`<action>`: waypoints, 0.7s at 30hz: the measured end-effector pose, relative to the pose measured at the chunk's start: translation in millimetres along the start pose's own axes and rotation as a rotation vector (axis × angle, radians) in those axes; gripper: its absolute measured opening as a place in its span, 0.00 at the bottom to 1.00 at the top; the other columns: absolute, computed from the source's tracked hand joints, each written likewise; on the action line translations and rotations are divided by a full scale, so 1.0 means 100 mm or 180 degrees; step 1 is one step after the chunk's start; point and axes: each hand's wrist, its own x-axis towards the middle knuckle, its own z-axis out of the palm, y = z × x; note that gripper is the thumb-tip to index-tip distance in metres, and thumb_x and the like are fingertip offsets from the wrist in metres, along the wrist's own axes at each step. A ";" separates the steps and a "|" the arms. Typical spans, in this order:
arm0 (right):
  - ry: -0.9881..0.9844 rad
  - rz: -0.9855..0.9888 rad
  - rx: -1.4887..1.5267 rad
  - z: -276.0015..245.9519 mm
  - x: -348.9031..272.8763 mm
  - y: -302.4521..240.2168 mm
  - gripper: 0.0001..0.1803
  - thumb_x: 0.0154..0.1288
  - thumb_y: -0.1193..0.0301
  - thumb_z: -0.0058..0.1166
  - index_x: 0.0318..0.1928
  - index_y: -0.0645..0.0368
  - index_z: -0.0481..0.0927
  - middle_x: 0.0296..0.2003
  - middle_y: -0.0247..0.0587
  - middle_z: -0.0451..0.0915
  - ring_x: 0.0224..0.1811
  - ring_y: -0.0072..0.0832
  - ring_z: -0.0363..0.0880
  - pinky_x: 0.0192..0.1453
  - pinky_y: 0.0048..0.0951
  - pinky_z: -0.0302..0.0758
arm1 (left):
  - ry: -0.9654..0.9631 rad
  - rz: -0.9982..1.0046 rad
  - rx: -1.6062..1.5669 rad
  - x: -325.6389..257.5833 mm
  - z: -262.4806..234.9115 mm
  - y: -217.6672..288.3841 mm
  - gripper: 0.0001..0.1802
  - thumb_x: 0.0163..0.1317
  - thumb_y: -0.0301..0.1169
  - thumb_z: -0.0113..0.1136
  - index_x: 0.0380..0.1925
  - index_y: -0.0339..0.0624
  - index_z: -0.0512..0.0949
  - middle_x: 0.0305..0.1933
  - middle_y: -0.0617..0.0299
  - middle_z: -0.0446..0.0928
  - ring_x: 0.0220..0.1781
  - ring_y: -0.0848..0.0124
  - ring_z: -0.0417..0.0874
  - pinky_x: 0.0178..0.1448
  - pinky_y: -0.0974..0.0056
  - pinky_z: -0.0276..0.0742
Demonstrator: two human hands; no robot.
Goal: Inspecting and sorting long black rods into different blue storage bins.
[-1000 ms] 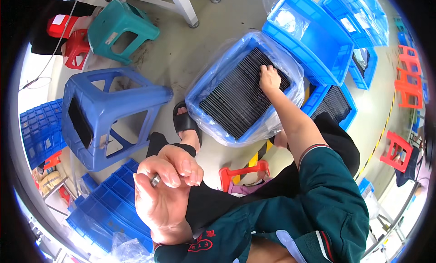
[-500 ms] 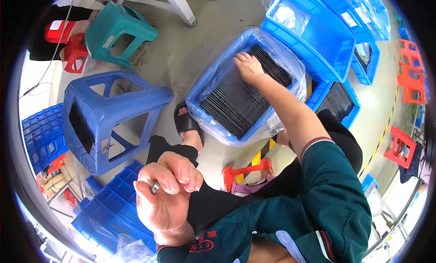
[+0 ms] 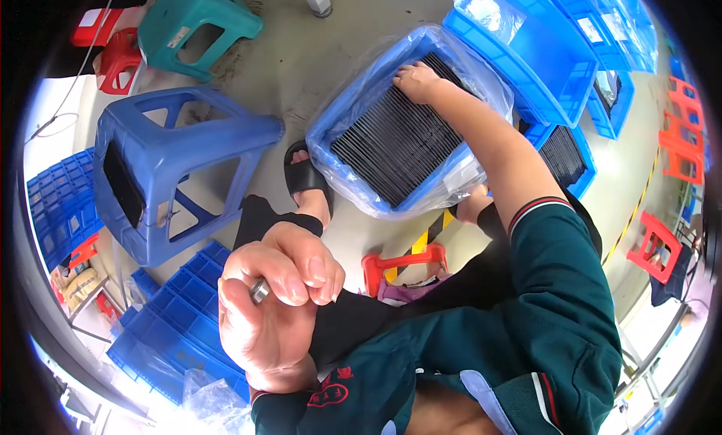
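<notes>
My left hand (image 3: pixel 282 303) is raised close in front of me, palm turned up and fingers curled. A small silver metal piece (image 3: pixel 259 291) sits pinched between its thumb and bent index finger. My right arm reaches out to a blue crate (image 3: pixel 320 138) lined with clear plastic film. Thin black strips (image 3: pixel 395 145) stand packed in rows inside this crate. At the far part of the rows, my right hand (image 3: pixel 419 83) bends its fingers down onto the strips; its fingertips are hidden, so what they grip cannot be made out.
An upturned-looking blue stool (image 3: pixel 150 157) and a green stool (image 3: pixel 177 33) stand at the left. Empty-looking blue crates (image 3: pixel 534 59) are stacked beyond the lined one, near another crate of black strips (image 3: pixel 560 160). A low red stool (image 3: pixel 402 262) is beneath me.
The whole view has shifted a little, with the lined crate now higher in it. My right hand stays at the strips, its fingers more bent. The left keeps its pinch.
</notes>
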 end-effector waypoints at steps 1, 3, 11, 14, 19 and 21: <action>0.0656 -0.0103 -0.0006 0.01 -0.08 0.04 0.17 0.62 0.68 0.41 0.48 0.52 0.78 0.50 0.39 0.78 0.57 0.35 0.72 0.63 0.44 0.62 | -0.0113 -0.0078 0.0158 0.00 0.02 0.04 0.26 0.67 0.52 0.42 0.25 0.40 0.69 0.32 0.54 0.66 0.28 0.68 0.65 0.34 0.64 0.63; 0.1296 -0.0227 0.0112 -0.01 -0.25 0.19 0.16 0.61 0.70 0.42 0.47 0.55 0.77 0.49 0.41 0.78 0.55 0.38 0.74 0.60 0.43 0.67 | -0.0252 -0.0149 0.0301 -0.02 0.05 0.06 0.24 0.68 0.51 0.40 0.24 0.43 0.67 0.31 0.58 0.62 0.30 0.70 0.62 0.35 0.65 0.61; 0.0060 0.0717 0.0083 -0.82 -1.38 0.76 0.17 0.52 0.77 0.47 0.44 0.54 0.78 0.38 0.48 0.80 0.44 0.45 0.78 0.43 0.42 0.75 | -0.0165 -0.0216 0.0076 -0.04 0.17 -0.03 0.22 0.70 0.49 0.38 0.28 0.41 0.67 0.32 0.59 0.61 0.31 0.69 0.60 0.37 0.65 0.59; 0.0419 0.0791 0.0207 -0.61 -1.86 1.00 0.12 0.54 0.73 0.47 0.40 0.53 0.79 0.36 0.48 0.80 0.42 0.46 0.79 0.41 0.43 0.76 | -0.0260 -0.0264 0.0088 0.01 0.21 -0.12 0.22 0.70 0.48 0.38 0.30 0.41 0.68 0.32 0.59 0.62 0.32 0.69 0.61 0.38 0.65 0.59; 0.1492 0.1478 0.0773 -0.08 -2.64 0.91 0.07 0.55 0.71 0.46 0.34 0.54 0.76 0.33 0.46 0.79 0.38 0.45 0.78 0.40 0.43 0.74 | -0.0369 -0.0458 0.0130 0.18 0.33 -0.26 0.20 0.69 0.47 0.43 0.31 0.41 0.68 0.32 0.61 0.62 0.33 0.70 0.61 0.39 0.66 0.60; 0.1721 0.2059 0.1072 0.26 -2.91 0.88 0.07 0.56 0.70 0.46 0.34 0.53 0.76 0.33 0.46 0.79 0.38 0.45 0.78 0.40 0.43 0.74 | -0.0333 -0.0619 0.0061 0.22 0.38 -0.30 0.19 0.69 0.47 0.43 0.32 0.41 0.68 0.33 0.62 0.62 0.33 0.71 0.60 0.40 0.66 0.59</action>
